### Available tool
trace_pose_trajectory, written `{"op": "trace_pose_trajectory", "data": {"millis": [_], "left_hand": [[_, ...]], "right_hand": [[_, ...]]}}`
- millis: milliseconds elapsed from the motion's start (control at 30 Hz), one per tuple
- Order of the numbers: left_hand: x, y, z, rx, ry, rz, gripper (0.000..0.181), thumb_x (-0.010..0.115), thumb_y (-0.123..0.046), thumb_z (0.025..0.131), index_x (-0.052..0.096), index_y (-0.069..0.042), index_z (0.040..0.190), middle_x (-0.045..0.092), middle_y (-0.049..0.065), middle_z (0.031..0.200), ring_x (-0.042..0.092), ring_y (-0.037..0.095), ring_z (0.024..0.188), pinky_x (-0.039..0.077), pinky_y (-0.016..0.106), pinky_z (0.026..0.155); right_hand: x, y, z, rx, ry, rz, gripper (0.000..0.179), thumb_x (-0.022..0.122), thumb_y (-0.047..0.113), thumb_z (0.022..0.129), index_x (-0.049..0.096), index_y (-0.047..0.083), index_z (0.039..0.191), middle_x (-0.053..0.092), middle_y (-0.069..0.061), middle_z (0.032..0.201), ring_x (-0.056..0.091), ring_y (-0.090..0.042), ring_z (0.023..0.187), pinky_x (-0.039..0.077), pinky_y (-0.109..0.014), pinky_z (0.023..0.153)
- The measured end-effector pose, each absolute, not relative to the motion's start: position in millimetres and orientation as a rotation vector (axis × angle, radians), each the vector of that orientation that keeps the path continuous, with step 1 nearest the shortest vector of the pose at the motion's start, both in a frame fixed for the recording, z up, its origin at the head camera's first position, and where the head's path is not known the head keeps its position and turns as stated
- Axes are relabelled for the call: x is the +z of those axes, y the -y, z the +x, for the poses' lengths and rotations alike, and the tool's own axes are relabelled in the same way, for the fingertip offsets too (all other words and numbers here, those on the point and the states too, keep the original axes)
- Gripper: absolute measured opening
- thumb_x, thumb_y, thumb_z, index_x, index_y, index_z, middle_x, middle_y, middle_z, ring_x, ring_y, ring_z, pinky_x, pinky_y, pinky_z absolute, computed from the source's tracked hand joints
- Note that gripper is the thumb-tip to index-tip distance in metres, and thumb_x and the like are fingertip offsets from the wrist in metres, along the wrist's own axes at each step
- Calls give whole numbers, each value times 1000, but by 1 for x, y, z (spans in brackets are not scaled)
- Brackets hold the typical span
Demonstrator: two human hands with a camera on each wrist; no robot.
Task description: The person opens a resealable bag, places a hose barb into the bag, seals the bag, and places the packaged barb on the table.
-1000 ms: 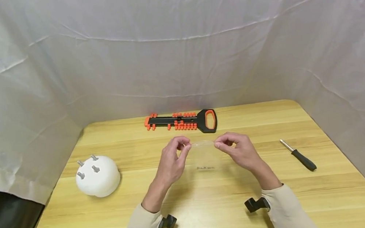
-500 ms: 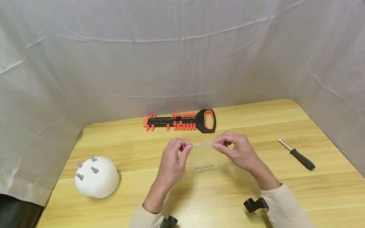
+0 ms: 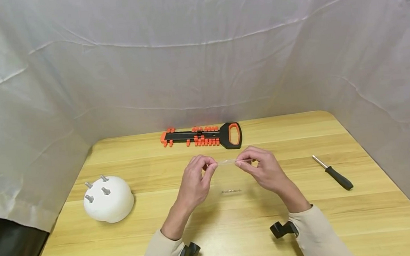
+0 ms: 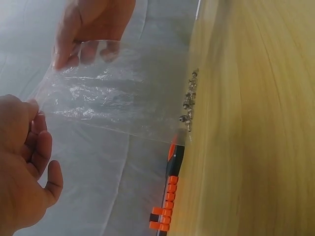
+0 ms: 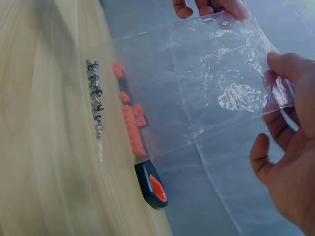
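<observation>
Between my two hands hangs a clear plastic bag point(image 5: 197, 73), its top edge stretched level. Along the bag's bottom lie several small metal screws point(image 4: 189, 101) in a row, close over the table. My left hand point(image 3: 195, 180) pinches one top corner of the bag between thumb and index finger. With thumb and fingers my right hand point(image 3: 262, 170) pinches the other side of the top edge. In the right wrist view, the plastic bunches where the right thumb presses it.
A black holder with orange clips point(image 3: 202, 137) lies at the back of the wooden table point(image 3: 230, 241). At left sits a white rounded object point(image 3: 110, 207) with several grey pegs standing up. A black-handled screwdriver point(image 3: 337, 177) lies at right. Grey fabric point(image 3: 199, 71) surrounds the back and sides.
My right hand has shifted slightly left along the bag's top edge, closer to my left hand. The left hand stays nearly in place, and the bag still hangs with the screws at its bottom.
</observation>
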State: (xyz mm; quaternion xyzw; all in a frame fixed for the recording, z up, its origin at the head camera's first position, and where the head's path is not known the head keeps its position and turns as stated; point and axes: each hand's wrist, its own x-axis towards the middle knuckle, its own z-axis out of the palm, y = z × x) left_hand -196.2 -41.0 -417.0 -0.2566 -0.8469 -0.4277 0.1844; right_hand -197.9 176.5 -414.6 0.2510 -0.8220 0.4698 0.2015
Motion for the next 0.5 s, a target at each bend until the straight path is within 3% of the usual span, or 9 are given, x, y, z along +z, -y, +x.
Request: {"op": "trace_pose_trajectory", "data": {"millis": [500], "left_hand": [[-418, 37, -195, -1198, 2370, -754, 15, 56, -22, 97, 64, -9, 94, 62, -1, 85, 53, 10, 80, 50, 28, 68]], "right_hand": [[-412, -170, -199, 1157, 2329, 804, 4, 72, 14, 87, 71, 18, 87, 64, 9, 82, 53, -5, 75, 46, -21, 64]]}}
